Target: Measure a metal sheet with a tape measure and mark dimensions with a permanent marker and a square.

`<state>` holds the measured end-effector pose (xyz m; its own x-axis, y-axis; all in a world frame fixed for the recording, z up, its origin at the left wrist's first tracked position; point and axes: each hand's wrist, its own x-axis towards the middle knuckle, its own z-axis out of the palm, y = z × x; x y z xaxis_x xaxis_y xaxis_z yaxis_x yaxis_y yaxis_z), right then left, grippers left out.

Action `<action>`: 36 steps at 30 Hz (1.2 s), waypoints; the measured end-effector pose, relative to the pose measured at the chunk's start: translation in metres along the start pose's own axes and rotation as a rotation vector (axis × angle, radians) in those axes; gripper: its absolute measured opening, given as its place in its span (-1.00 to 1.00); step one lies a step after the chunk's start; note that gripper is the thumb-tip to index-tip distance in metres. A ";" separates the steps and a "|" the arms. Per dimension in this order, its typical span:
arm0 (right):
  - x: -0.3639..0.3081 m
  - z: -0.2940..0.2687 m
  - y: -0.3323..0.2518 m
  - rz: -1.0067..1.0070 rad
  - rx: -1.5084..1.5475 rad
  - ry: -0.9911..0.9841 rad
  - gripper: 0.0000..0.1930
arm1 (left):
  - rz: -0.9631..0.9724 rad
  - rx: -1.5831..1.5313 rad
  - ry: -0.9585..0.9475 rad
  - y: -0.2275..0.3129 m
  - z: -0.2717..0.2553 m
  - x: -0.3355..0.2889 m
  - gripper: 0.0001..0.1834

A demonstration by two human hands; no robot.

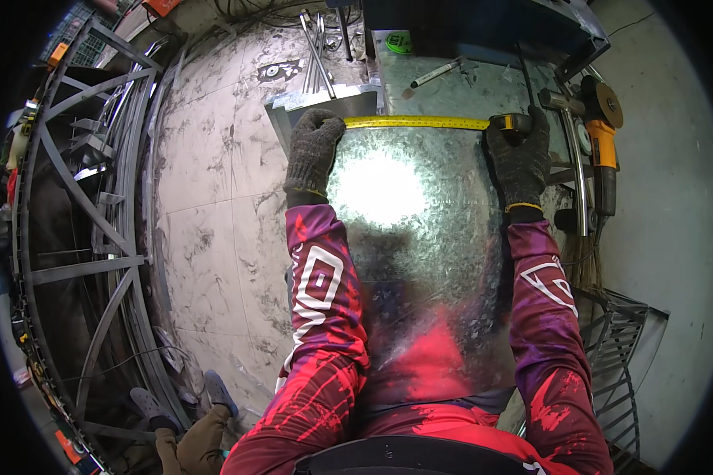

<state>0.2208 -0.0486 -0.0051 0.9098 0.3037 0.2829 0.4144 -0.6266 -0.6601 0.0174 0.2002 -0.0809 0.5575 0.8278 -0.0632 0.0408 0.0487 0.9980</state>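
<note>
A yellow tape measure blade (416, 122) is drawn out straight across a shiny grey metal sheet (444, 206). My left hand (314, 150), in a dark knitted glove, is closed at the blade's left end, beside a folded metal piece (356, 105). At the other end my right hand (521, 158), gloved alike, grips the black and yellow tape measure case (516, 123) near the sheet's right side. The blade's very tip is hidden by my left fingers. Beyond the blade lies a white marker (436, 74) on the metal surface.
To the right are a hammer (576, 158) and an orange angle grinder (603, 146). Metal tubes (315, 59) lie at the far side. A metal rack (95, 273) with long bars stands left, near another person's legs (194, 435). A slatted metal frame (618, 356) stands lower right.
</note>
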 end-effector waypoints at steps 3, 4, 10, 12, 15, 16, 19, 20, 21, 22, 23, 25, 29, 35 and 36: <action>0.000 -0.001 0.001 -0.009 0.001 -0.002 -0.19 | -0.012 0.010 0.004 0.002 0.001 -0.001 -0.79; 0.000 -0.001 0.001 -0.007 0.000 -0.001 -0.19 | -0.013 0.010 0.001 0.002 0.001 -0.001 -0.79; 0.000 -0.002 -0.002 0.012 0.038 -0.028 -0.19 | 0.017 -0.030 -0.005 0.001 0.000 0.000 -0.78; -0.001 -0.003 -0.004 0.010 0.003 -0.031 -0.19 | 0.040 0.006 0.009 0.001 -0.002 0.000 -0.78; 0.000 0.002 0.005 -0.039 0.006 0.015 -0.20 | 0.036 0.020 -0.015 0.008 0.002 -0.004 -0.78; 0.000 0.001 0.004 -0.037 0.006 0.016 -0.20 | 0.035 0.020 -0.017 0.010 0.002 -0.005 -0.78; -0.002 -0.002 -0.002 -0.021 0.047 0.003 -0.20 | 0.024 -0.022 -0.026 0.011 0.004 -0.006 -0.78; -0.002 -0.003 -0.004 -0.024 0.072 0.002 -0.20 | 0.047 0.006 -0.023 0.009 0.002 -0.005 -0.78; -0.003 -0.003 -0.006 -0.028 0.097 0.002 -0.20 | 0.069 0.033 -0.020 0.008 0.000 -0.004 -0.78; -0.003 -0.002 -0.004 -0.024 0.092 0.006 -0.20 | 0.068 0.031 -0.026 0.009 0.001 -0.004 -0.78; -0.002 0.001 0.000 -0.014 0.119 0.000 -0.20 | 0.048 0.030 -0.020 0.011 0.001 -0.006 -0.79; -0.002 0.002 0.002 -0.003 0.146 -0.005 -0.19 | 0.030 0.030 -0.015 0.012 0.002 -0.006 -0.79; 0.000 0.001 0.000 -0.033 0.062 0.023 -0.18 | 0.026 0.028 -0.016 0.013 0.002 -0.006 -0.79; -0.002 -0.003 -0.005 -0.050 0.060 0.016 -0.20 | 0.035 0.008 0.018 0.009 0.003 -0.004 -0.82; -0.003 -0.004 -0.007 0.000 0.110 -0.023 -0.21 | 0.044 0.002 0.016 0.009 0.003 -0.004 -0.82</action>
<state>0.2155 -0.0483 0.0011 0.9087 0.3204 0.2677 0.4079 -0.5444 -0.7330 0.0183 0.1954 -0.0718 0.5451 0.8382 -0.0195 0.0181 0.0115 0.9998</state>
